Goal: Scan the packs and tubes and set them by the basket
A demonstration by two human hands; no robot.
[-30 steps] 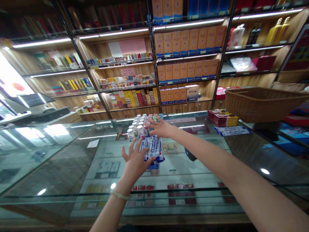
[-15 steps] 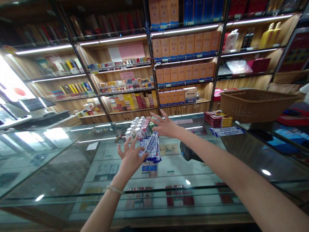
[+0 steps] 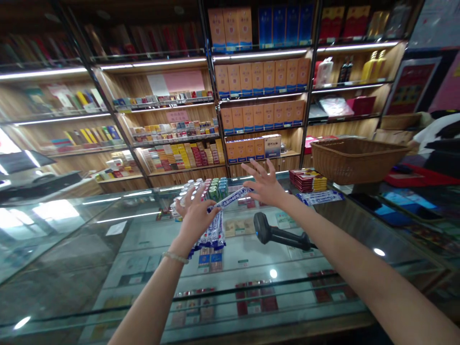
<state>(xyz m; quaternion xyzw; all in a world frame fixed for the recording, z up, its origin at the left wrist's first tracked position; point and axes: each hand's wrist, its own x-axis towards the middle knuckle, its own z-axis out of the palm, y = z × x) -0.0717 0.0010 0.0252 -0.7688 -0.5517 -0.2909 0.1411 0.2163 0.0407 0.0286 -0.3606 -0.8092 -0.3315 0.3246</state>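
Note:
My left hand [image 3: 196, 216] and my right hand [image 3: 269, 189] hold a long, thin blue-and-white wrapped packet [image 3: 234, 197] between them, one end in each hand. It slants up to the right above the glass counter [image 3: 237, 251]. Each hand pinches with thumb and finger while the other fingers spread. Beneath my left hand lies a pile of similar blue-and-white packets [image 3: 215, 232], partly covered by the hand. Just behind are rows of small capped containers [image 3: 216, 188] with white, pink and green colours. A black handheld scanner [image 3: 264, 229] lies to the right, below my right forearm.
Red and yellow packs [image 3: 308, 180] are stacked at the right, with more blue-and-white packets [image 3: 319, 197] before them. A brown woven basket [image 3: 355, 160] stands beyond. Another person's white sleeve [image 3: 436, 132] shows at far right. Shelves of orange boxes [image 3: 257, 76] line the back.
My hands have drawn apart, with one packet now stretched between them above the pile. My right hand has moved right. The view has shifted to the right.

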